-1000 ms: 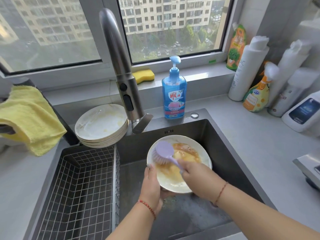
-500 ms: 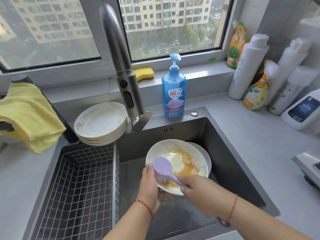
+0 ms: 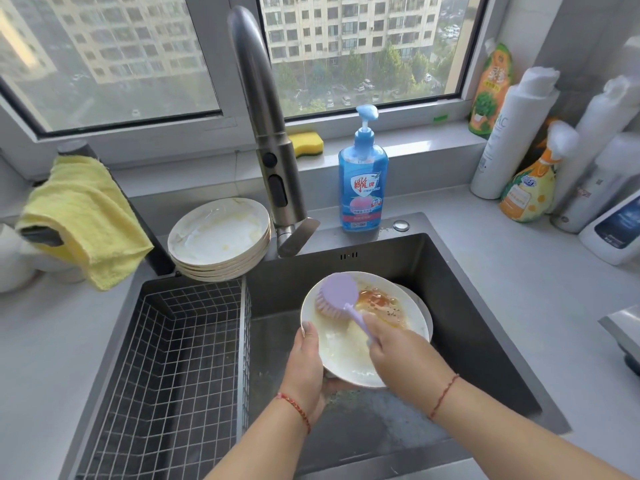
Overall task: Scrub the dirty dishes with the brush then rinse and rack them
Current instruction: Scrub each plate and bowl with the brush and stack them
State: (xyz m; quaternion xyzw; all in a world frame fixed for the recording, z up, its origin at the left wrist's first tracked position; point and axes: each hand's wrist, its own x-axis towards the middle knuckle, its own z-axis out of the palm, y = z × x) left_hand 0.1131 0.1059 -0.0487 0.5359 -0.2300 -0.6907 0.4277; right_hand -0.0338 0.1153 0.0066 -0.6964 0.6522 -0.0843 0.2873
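Over the sink, left hand grips plate; right hand grips brush, handle running toward the person; soap bottle label unreadable.

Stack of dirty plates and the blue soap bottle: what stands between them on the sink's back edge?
In the head view, the faucet rises between the stack of plates and the blue soap bottle, its lever pointing toward the bottle.

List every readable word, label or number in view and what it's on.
"雕牌": red label of the blue pump bottle.
"AC": tall white bottle; any earlier letters hidden.
Green-orange pouch, orange spray bottle, dark-labelled white container: print too blurred to read.
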